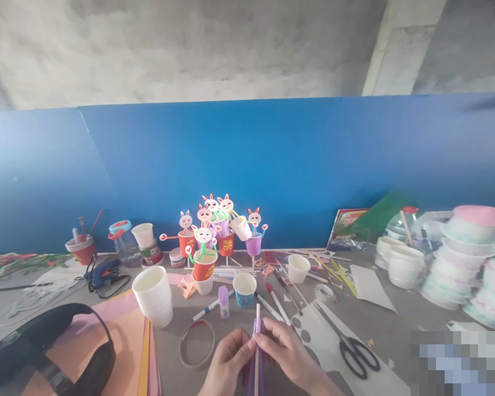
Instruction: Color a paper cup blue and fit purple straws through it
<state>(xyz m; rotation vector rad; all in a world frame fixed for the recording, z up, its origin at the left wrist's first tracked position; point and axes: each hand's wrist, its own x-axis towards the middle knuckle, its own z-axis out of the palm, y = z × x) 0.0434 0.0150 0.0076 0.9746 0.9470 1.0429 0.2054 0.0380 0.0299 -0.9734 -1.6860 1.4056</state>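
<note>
In the lower middle of the head view, my left hand (230,358) and my right hand (286,351) meet, fingertips pinched together. Between them they grip a thin whitish straw (258,313) that stands upright. Purple material (260,379) lies along the straw, above and below my fingers; I cannot make out its exact form. Beyond my hands are a glue bottle (223,303) with a purple cap and a blue-patterned paper cup (245,291). A roll of tape (197,344) lies left of my hands. Black-handled scissors (357,355) rest on cut white paper (319,341) at the right.
Rabbit-faced cup figures (206,236) stand at the back by the blue partition (251,154). Stacked white cups (153,297), coloured paper (126,335), a black headband-like object (103,330) and a blue glue gun (105,272) are left. Stacked bowls (464,258) stand right; markers (277,302) lie centrally.
</note>
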